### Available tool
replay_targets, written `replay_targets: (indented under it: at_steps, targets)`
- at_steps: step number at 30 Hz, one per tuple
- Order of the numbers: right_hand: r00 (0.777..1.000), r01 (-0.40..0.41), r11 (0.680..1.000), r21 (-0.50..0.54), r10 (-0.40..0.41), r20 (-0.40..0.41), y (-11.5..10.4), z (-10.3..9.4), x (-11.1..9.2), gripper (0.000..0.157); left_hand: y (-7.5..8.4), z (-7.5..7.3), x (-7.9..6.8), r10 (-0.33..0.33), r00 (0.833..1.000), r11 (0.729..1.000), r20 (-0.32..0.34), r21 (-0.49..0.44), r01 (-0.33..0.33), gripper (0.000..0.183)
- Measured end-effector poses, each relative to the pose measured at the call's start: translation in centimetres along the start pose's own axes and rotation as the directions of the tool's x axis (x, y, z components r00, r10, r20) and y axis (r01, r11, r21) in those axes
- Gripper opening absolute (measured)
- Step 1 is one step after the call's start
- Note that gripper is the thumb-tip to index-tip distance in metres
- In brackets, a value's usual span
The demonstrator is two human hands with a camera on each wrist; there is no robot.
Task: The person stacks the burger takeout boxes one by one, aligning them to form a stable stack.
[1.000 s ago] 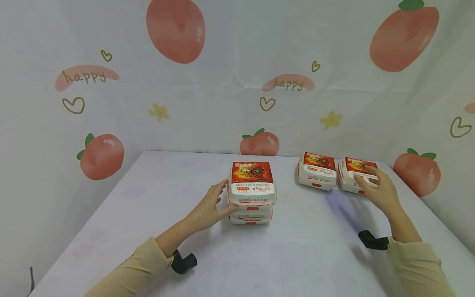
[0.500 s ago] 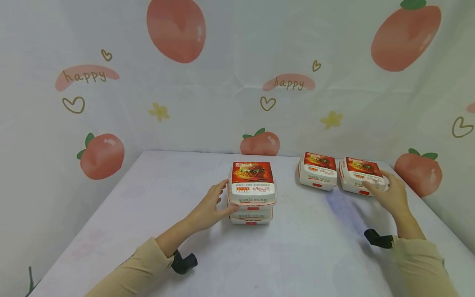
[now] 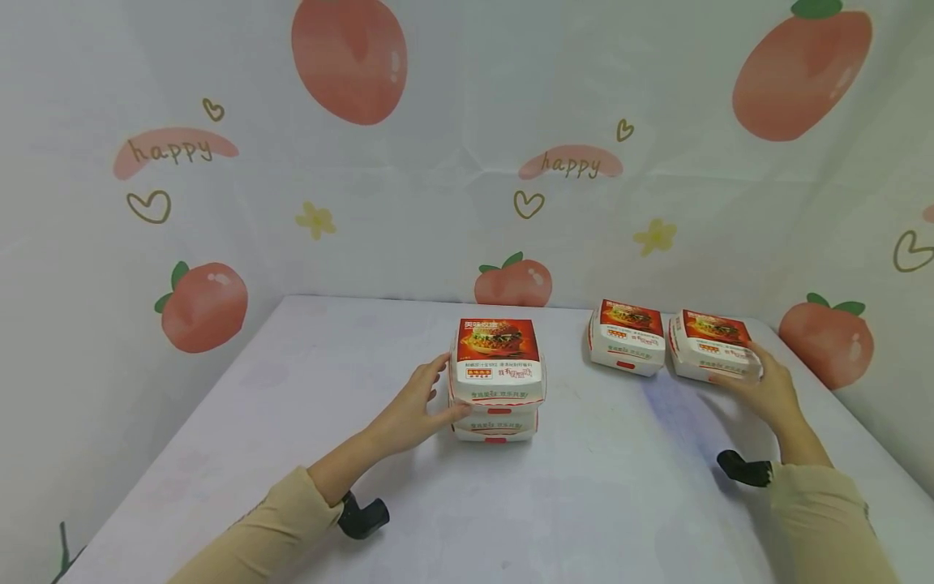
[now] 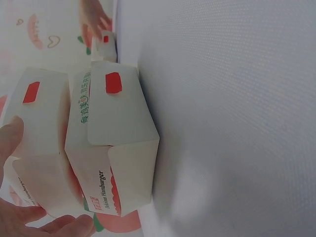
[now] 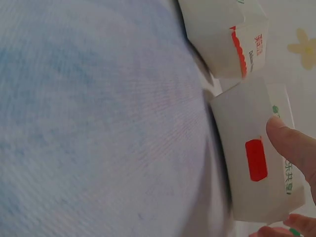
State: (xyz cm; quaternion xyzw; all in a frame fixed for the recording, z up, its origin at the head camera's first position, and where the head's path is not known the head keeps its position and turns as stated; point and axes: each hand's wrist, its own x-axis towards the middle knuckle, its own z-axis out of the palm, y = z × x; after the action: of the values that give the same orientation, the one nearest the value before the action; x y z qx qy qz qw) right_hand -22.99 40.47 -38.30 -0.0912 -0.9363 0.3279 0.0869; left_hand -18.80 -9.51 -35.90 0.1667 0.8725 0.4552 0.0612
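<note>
Two printed hamburger boxes are stacked mid-table, the upper box (image 3: 499,349) squarely over the lower box (image 3: 498,425). My left hand (image 3: 405,412) holds the upper box at its left side, thumb (image 4: 10,136) on the front face and fingers along the side. Farther back on the right, my right hand (image 3: 775,396) grips the rightmost hamburger box (image 3: 715,347), its thumb (image 5: 291,143) against the front and the fingers round the right side. Another hamburger box (image 3: 626,339) stands just left of that one, with a narrow gap between them.
All boxes stand on a white table (image 3: 584,503) with faint coloured patches. A cloth backdrop (image 3: 409,178) printed with fruit hangs right behind the table's far edge. A black wrist-worn piece (image 3: 363,517) shows under the left sleeve, another (image 3: 743,469) by the right sleeve.
My right hand has shifted from over the top of the rightmost box to its right side and front, closing round it. The left hand and the stack stay in place.
</note>
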Motion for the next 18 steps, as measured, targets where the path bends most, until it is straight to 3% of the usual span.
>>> replay_targets:
  at_steps: [8,18]
  targets:
    - [0.998,-0.039,0.999,0.004,0.039,0.056,0.81,0.02,0.5,0.095,0.13,-0.02,-0.02,0.006,1.0,1.0,-0.001,-0.009,-0.006,0.086]
    - [0.996,-0.079,0.997,-0.007,0.079,0.034,0.7,0.15,0.39,0.091,0.04,-0.02,-0.01,0.002,1.0,1.0,-0.002,0.004,-0.002,0.086]
